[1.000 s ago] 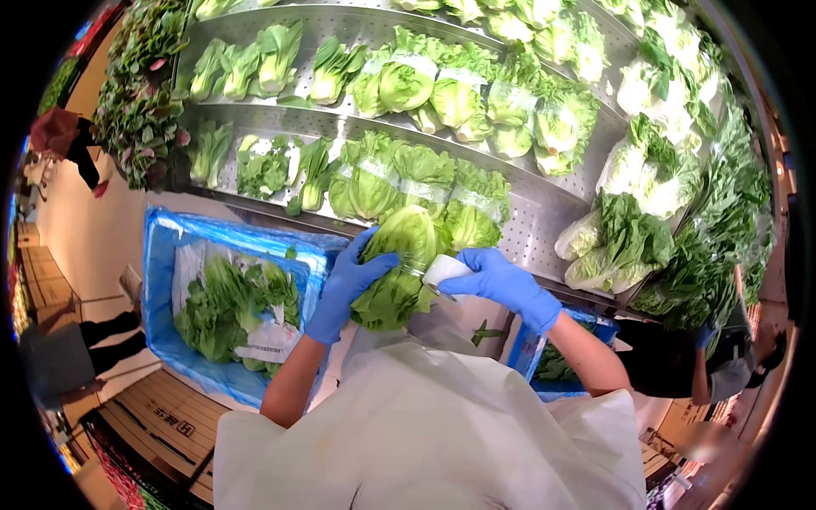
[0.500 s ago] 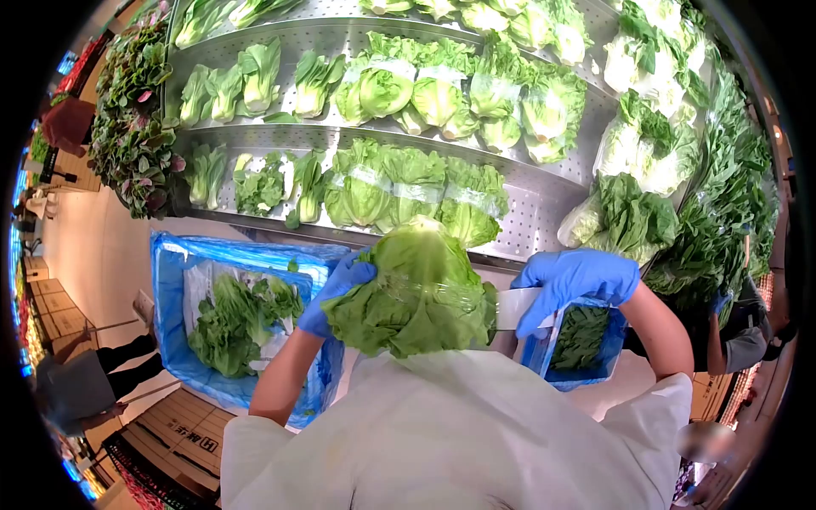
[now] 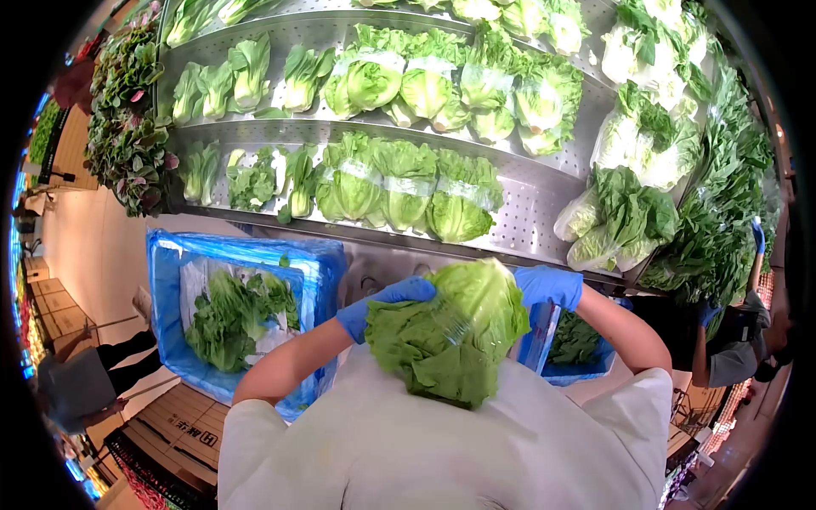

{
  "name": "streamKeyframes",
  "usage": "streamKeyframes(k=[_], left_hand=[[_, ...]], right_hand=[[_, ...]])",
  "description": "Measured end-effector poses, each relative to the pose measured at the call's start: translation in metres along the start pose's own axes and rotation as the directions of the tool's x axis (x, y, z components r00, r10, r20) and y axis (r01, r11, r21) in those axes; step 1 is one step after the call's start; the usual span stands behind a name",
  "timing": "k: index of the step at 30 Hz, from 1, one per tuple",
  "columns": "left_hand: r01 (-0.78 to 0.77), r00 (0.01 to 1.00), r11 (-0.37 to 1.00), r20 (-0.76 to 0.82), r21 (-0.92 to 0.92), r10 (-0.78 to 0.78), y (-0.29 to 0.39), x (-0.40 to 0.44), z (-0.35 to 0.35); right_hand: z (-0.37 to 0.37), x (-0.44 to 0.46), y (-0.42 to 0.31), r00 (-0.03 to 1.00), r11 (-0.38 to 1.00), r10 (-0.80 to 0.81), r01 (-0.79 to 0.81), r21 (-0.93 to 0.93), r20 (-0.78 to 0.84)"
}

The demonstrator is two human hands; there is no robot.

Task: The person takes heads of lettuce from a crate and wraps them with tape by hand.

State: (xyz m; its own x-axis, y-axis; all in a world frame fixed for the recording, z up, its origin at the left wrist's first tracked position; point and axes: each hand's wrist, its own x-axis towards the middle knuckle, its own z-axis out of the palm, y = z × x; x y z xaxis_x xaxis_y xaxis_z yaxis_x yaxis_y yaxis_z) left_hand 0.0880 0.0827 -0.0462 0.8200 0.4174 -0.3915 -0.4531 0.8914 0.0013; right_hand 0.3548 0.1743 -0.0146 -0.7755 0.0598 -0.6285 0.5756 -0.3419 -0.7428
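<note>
A large head of lettuce point(image 3: 450, 340) is held in front of my chest, its pale base up and to the right, its loose leaves hanging down. Clear film or tape glints across its middle. My left hand point(image 3: 391, 299), in a blue glove, grips it from the left with the fingers closed over its upper edge. My right hand point(image 3: 551, 286), gloved too, presses against the right side; its fingertips are hidden behind the leaves. The white strip of tape is out of sight.
A tiered metal shelf point(image 3: 544, 204) ahead bears taped lettuces point(image 3: 408, 183), bok choy and cabbages. A blue-lined crate point(image 3: 161, 297) with loose greens stands left, a smaller blue crate point(image 3: 586, 374) right. Another person's gloved hand point(image 3: 758, 236) shows far right.
The lettuce has come down and right, tilting its base rightward. My left hand moved right with it. My right hand came in against the lettuce; the stretched strip no longer shows.
</note>
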Motion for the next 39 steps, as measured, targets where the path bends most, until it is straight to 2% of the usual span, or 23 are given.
streamKeyframes(k=[4,5,6,7,8,10,11,12,14,18,19,20,21,22,25,26,27,30,31,33,34,36,39], left_hand=[[0.059,0.998,0.979,-0.041,0.195,-0.052,-0.006,0.011,-0.015],[0.062,0.997,0.979,-0.046,0.192,-0.054,-0.003,0.01,-0.009],[0.082,0.995,0.927,-0.074,0.366,-0.059,0.004,0.009,0.002],[0.105,0.993,0.843,-0.103,0.527,-0.059,0.007,0.009,0.008],[0.108,0.992,0.844,-0.109,0.526,-0.059,0.007,0.012,0.009],[0.116,0.988,0.88,-0.147,0.46,-0.053,0.005,0.018,0.01],[0.116,0.987,0.88,-0.151,0.461,-0.051,0.006,0.02,0.009],[0.129,0.984,0.881,-0.17,0.456,-0.056,0.006,0.021,0.008],[0.144,0.98,0.878,-0.191,0.456,-0.061,0.007,0.019,0.016],[0.043,0.978,0.86,-0.198,0.509,0.068,0.009,0.003,0.033],[0.032,0.971,0.842,-0.217,0.538,0.101,0.006,0.002,0.028],[0.03,0.971,0.839,-0.215,0.544,0.104,0.002,0.002,0.021],[-0.005,0.953,0.834,-0.249,0.552,0.171,-0.004,0.002,0.012],[-0.039,0.93,0.827,-0.281,0.561,0.235,-0.009,0.001,0.008],[-0.221,0.924,0.819,-0.155,0.529,0.349,-0.017,0.002,0.02],[-0.224,0.926,0.812,-0.142,0.54,0.35,-0.018,0.001,0.02],[-0.205,0.935,0.84,-0.154,0.502,0.32,-0.02,-0.001,0.019],[-0.17,0.951,0.851,-0.144,0.496,0.274,-0.012,-0.001,0.017],[-0.164,0.944,0.817,-0.153,0.552,0.293,-0.009,0.002,0.009],[-0.069,0.892,0.642,-0.241,0.763,0.382,-0.001,0.004,0.004],[-0.071,0.893,0.636,-0.235,0.768,0.384,0.004,0.004,-0.006],[-0.19,0.883,0.822,-0.272,0.536,0.382,0.015,-0.001,-0.033],[-0.201,0.832,0.759,-0.301,0.619,0.465,0.029,-0.02,-0.047]], right_hand=[[-0.003,0.03,0.019,0.985,0.979,-0.172,0.173,-0.111,0.02],[0.001,0.041,0.009,1.0,0.972,-0.025,0.021,0.234,0.016],[0.003,0.048,0.004,0.991,0.828,0.116,-0.132,0.545,0.065],[0.004,0.051,0.007,0.994,0.915,-0.111,0.096,0.391,0.017],[0.004,0.055,0.008,0.993,0.914,-0.115,0.097,0.394,0.021],[0.0,0.064,0.004,0.994,0.759,-0.088,0.104,0.642,-0.058],[-0.001,0.07,-0.004,0.985,0.791,0.105,0.002,0.612,-0.139],[-0.003,0.074,-0.005,0.985,0.791,0.102,0.005,0.612,-0.139],[-0.005,0.08,-0.007,0.998,0.603,-0.003,0.053,0.796,-0.065],[0.01,0.066,-0.044,0.995,0.522,0.009,0.077,0.849,-0.096],[0.01,0.07,-0.038,0.997,0.432,-0.057,0.075,0.899,-0.055],[0.013,0.07,-0.036,0.996,0.435,-0.061,0.08,0.897,-0.059],[0.017,0.07,-0.035,0.961,0.712,-0.21,0.276,0.645,-0.179],[0.021,0.069,-0.034,0.894,0.852,-0.385,0.44,0.283,-0.23],[0.02,0.063,-0.036,0.92,0.887,-0.373,0.392,0.242,-0.123],[0.018,0.06,-0.037,0.931,0.904,-0.359,0.366,0.22,-0.07],[0.017,0.063,-0.039,0.973,0.882,-0.223,0.225,0.415,-0.055],[0.021,0.05,-0.058,0.959,0.944,-0.257,0.276,0.179,-0.121],[0.021,0.053,-0.075,0.991,0.961,-0.117,0.128,0.244,-0.06],[0.018,0.063,-0.084,0.987,0.961,-0.155,0.16,0.224,-0.041],[0.016,0.067,-0.085,0.982,0.961,-0.188,0.186,0.204,-0.01],[0.021,0.065,-0.089,0.967,0.946,-0.25,0.253,0.203,-0.044],[0.025,0.044,-0.096,0.972,0.971,-0.213,0.222,0.09,-0.098]])
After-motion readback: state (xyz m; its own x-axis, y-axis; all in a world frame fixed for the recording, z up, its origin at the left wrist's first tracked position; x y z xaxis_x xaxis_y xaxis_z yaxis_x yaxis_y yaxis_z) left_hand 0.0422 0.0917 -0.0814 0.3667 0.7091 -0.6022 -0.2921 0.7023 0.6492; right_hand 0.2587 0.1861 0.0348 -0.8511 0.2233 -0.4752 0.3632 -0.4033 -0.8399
